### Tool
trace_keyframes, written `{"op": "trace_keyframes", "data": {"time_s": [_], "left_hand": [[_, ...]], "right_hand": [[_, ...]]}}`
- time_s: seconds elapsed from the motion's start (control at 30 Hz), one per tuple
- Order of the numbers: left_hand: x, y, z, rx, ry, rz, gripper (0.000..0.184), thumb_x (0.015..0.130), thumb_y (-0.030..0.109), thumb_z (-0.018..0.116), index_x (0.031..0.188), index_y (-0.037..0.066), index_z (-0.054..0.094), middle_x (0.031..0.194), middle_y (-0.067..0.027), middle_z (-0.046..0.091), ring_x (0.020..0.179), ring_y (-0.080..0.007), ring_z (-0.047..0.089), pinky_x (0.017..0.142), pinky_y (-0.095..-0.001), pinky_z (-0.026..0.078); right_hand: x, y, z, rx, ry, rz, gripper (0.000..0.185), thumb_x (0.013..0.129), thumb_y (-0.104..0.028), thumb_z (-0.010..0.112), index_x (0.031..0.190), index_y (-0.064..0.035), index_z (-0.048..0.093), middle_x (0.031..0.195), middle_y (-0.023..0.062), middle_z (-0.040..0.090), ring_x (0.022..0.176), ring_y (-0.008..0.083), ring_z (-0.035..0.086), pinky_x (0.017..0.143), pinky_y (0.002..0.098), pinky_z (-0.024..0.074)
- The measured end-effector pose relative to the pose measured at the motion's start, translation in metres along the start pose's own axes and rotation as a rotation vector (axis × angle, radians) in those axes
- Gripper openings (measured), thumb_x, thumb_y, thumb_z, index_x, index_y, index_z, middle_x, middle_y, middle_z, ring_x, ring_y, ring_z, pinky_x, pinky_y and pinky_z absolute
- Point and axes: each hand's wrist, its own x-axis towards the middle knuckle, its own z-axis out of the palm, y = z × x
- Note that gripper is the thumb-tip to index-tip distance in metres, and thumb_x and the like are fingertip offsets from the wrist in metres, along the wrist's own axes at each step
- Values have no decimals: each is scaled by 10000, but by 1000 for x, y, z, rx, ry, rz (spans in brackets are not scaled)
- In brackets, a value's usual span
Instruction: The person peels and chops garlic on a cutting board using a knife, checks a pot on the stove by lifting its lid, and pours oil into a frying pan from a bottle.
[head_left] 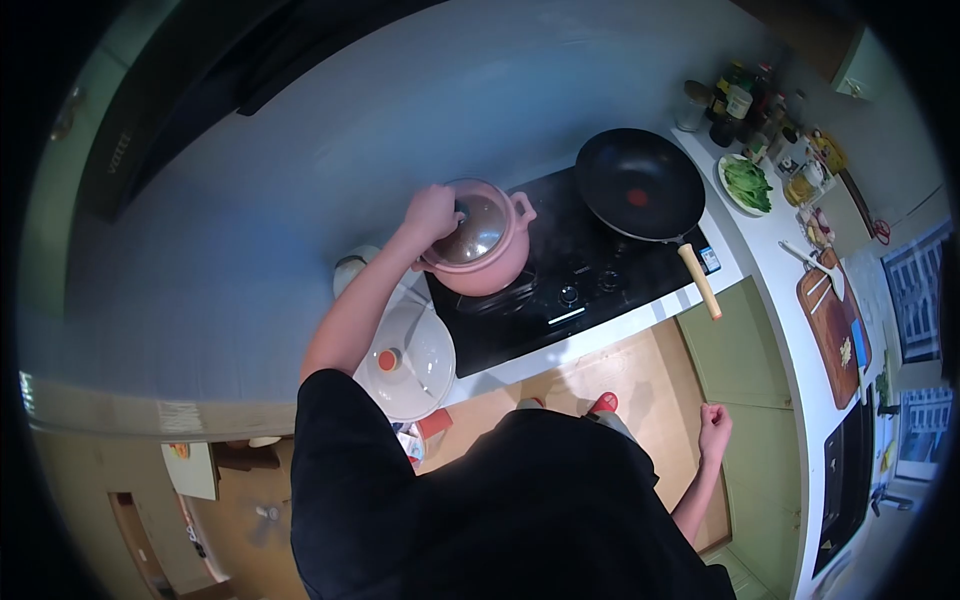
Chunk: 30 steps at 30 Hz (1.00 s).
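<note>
A pink pot [485, 277] stands on the left part of the black stove [590, 300], with its glass lid [478, 232] on top. My left hand [433, 213] is closed on the dark knob of that lid. My right hand [714, 432] hangs low at the right, beside the green cabinet, with its fingers curled in and nothing seen in them. A black frying pan [640, 185] with a wooden handle sits on the right part of the stove.
A white lidded pot [415, 370] is left of the stove. On the right counter are a plate of green leaves [747, 186], bottles [738, 102], a glass jar [691, 106], and a wooden cutting board [832, 330] with a white utensil. Green cabinets [740, 345] stand below.
</note>
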Motion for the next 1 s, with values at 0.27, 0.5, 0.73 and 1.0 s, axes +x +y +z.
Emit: {"op": "trace_keyframes", "data": {"time_s": [0.27,0.5,0.73,1.0], "left_hand": [[0,-3,9,-57,-27,56,371,794,235,807,1096,36,723,1075,-200,711,972,-379,685,834,-487,553],[-15,6,-18,-127,83,181,462,816,297,791,1198,62,682,1045,-168,708,1003,-374,675,884,-470,538],[-15,59,-55,-430,356,258,162,874,109,725,1005,19,694,937,-148,683,852,-332,687,761,-391,542],[0,197,-46,-697,390,246,81,893,16,704,964,-23,701,882,-109,703,774,-200,682,741,-311,537]], "right_hand": [[-3,22,-3,-26,30,-9,211,956,-129,681,797,-43,571,701,-52,491,654,56,417,598,239,366],[3,29,5,-95,88,-48,224,934,-138,691,792,-7,578,679,-13,507,650,77,438,597,268,400],[-9,-12,-77,-155,249,34,222,937,-145,685,799,4,594,672,5,514,645,85,441,574,271,387],[46,14,-330,-188,758,-177,219,1002,-203,663,885,-23,622,688,-67,431,637,36,358,562,223,308]]}}
